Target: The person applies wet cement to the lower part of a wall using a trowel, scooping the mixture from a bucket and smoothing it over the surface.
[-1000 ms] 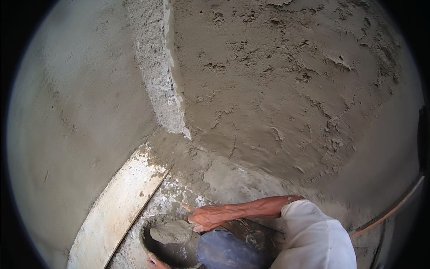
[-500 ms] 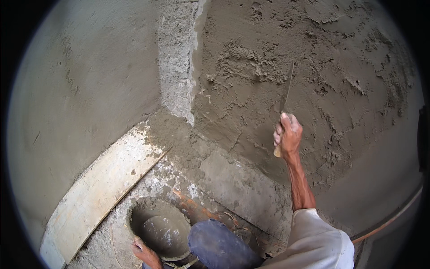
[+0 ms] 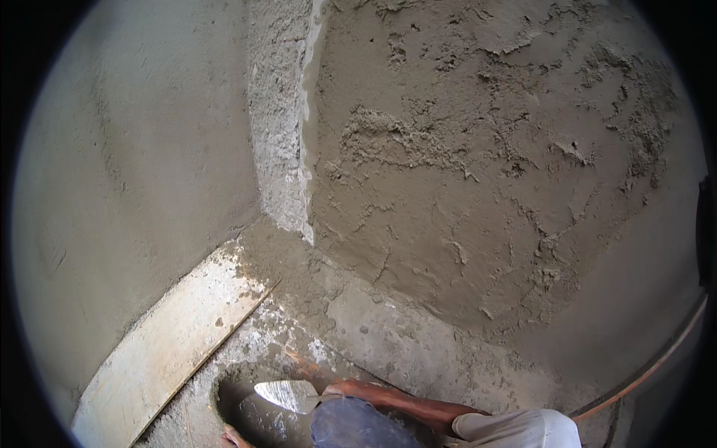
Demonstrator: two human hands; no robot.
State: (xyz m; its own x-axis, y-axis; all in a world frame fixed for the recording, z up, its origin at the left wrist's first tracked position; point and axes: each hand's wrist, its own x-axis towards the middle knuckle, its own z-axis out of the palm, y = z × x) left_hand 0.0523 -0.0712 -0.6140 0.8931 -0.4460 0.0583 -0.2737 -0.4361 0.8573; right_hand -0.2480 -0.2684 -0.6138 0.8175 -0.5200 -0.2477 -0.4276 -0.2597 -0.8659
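Observation:
At the lower edge, my left hand (image 3: 236,438) is closed on the rim of a round mortar-caked bucket (image 3: 214,401). A trowel (image 3: 287,396) lies over the bucket's mouth, its wet blade shining and its tip toward the left. My right hand (image 3: 340,389) is at the trowel's handle end, closed on it; my dark blue knee (image 3: 366,424) hides most of the fingers and the handle. Inside the bucket, grey mortar coats the wall, and the bottom is mostly covered from sight. My right forearm reaches across from the right, behind the knee.
Rough wet mortar covers the right wall (image 3: 448,201); the left wall (image 3: 164,149) is smoother. Between them runs a bare concrete strip (image 3: 278,112). A pale board (image 3: 175,336) lies along the left wall's foot. At the lower right a thin strip (image 3: 642,373) curves along the wall.
My right hand has brought the trowel down from in front of the right wall to the bucket. The view has shifted, so the bucket and my left hand sit lower in the picture.

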